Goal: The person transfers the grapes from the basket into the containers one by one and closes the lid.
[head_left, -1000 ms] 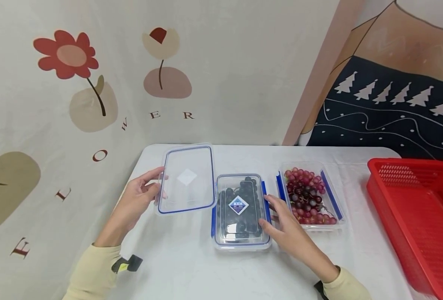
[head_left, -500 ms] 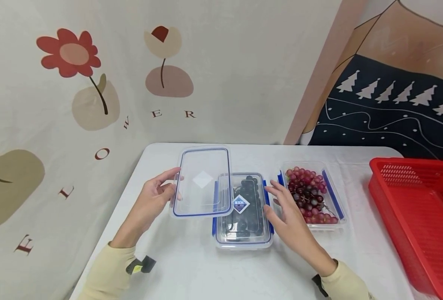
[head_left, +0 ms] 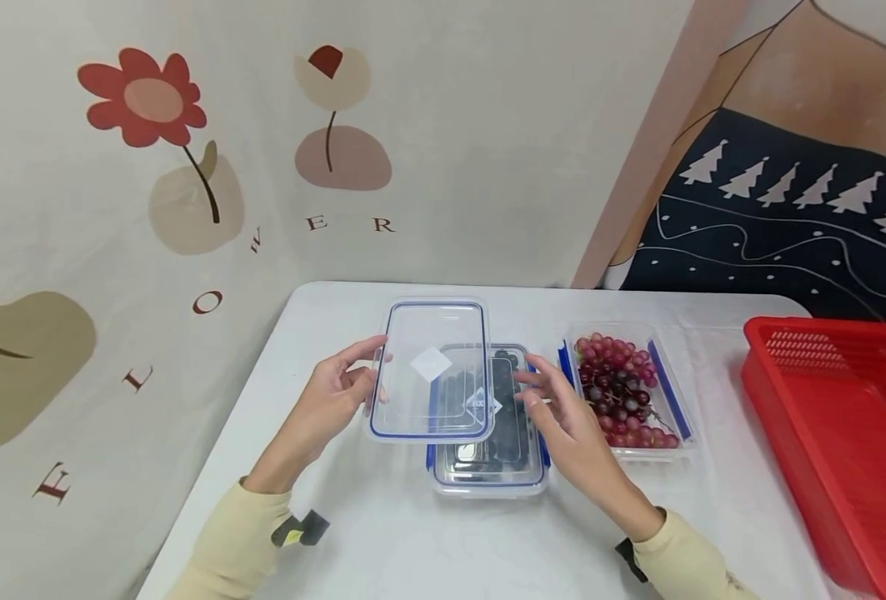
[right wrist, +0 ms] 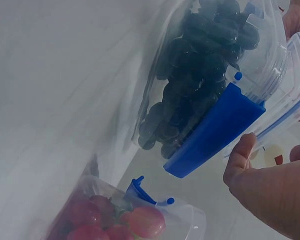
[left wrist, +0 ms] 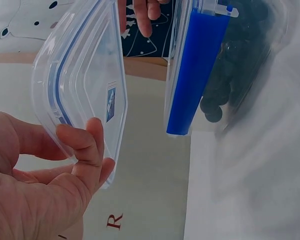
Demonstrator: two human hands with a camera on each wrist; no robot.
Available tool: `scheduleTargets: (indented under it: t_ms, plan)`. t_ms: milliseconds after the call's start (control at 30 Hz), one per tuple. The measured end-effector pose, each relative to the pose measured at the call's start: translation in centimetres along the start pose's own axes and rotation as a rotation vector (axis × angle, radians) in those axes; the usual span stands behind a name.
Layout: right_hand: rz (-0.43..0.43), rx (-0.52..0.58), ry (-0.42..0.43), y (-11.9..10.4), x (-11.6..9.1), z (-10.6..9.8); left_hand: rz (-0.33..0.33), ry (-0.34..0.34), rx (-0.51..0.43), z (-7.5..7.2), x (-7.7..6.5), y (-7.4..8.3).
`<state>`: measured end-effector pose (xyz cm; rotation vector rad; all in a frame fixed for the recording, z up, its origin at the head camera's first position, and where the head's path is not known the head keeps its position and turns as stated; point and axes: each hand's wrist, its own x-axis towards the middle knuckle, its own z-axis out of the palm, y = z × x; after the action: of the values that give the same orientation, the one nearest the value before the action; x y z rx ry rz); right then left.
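Note:
My left hand [head_left: 330,400] pinches the left edge of a clear plastic lid [head_left: 405,408] with a blue seal line and a diamond label. The lid is raised and, in the head view, overlaps the left part of a lidded container [head_left: 513,467] of dark grapes. In the left wrist view, a gap shows between the lid [left wrist: 97,75] and the container's blue side clip [left wrist: 200,65]. My right hand [head_left: 573,425] hovers at the container's right side, fingers loosely bent and holding nothing. Its fingertips are a little short of the lid's right edge.
An uncovered clear container [head_left: 666,446] with red and dark grapes stands to the right, its blue clips along the sides. A large red plastic basket [head_left: 795,475] is at the far right. The white table [head_left: 367,525] meets a printed cloth backdrop [head_left: 488,167] behind.
The lid has moved right in my left hand, from beside the dark-grape container to over its left part. My right hand has come off that container's right edge and lifted slightly.

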<state>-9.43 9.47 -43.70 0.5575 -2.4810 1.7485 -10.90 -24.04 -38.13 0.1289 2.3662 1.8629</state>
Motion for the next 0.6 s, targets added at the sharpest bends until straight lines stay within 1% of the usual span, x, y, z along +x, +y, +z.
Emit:
scheduleTargets:
  t_ms: [100,300,433,600]
  plan:
    - [0.015,0.029,-0.018,-0.3,0.1,0.2,0.011,-0.008,0.003,0.3,0.0,0.0]
    - [0.004,0.082,-0.025,-0.4,0.3,0.4,0.031,-0.029,0.009,1.3,0.5,0.1]
    - [0.019,0.089,-0.045,-0.4,0.3,0.3,0.025,-0.04,0.015,2.0,0.6,0.0]
    - [0.019,0.07,-0.052,-0.4,0.3,-0.1,0.015,-0.049,0.027,3.1,0.7,0.0]
